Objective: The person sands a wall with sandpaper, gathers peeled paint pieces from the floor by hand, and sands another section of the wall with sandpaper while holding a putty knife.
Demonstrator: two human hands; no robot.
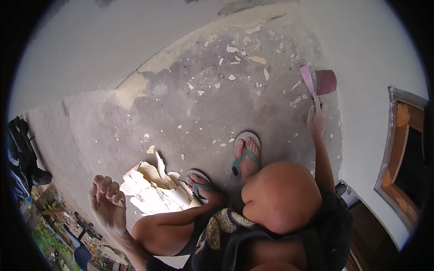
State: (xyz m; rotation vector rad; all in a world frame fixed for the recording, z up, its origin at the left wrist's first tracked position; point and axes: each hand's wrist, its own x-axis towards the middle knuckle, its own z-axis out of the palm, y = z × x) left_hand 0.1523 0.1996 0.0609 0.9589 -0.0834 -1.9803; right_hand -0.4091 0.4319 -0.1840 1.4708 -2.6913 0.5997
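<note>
My right hand [318, 115] reaches forward near the right wall, its fingers closed round the handle end of a scraper [307, 77] with a flat, pinkish blade. Most of the handle is hidden by the fingers. Just beyond that hand, a flat maroon piece [326, 82] lies at the foot of the wall; I cannot make out what it is. My left hand [108, 203] is raised at the lower left, palm showing, fingers loosely bent and nothing in them. Beside it, a pile of peeled paint sheets [156, 187] lies on the floor by my foot.
Paint flakes [232, 49] litter the grey concrete floor [181, 108]. My feet in flip-flops [247, 151] stand in front of me. A pale wall [113, 40] runs along the far side. At right is a wooden window frame [398, 153]; at far left, dark bags [27, 156] and rubble.
</note>
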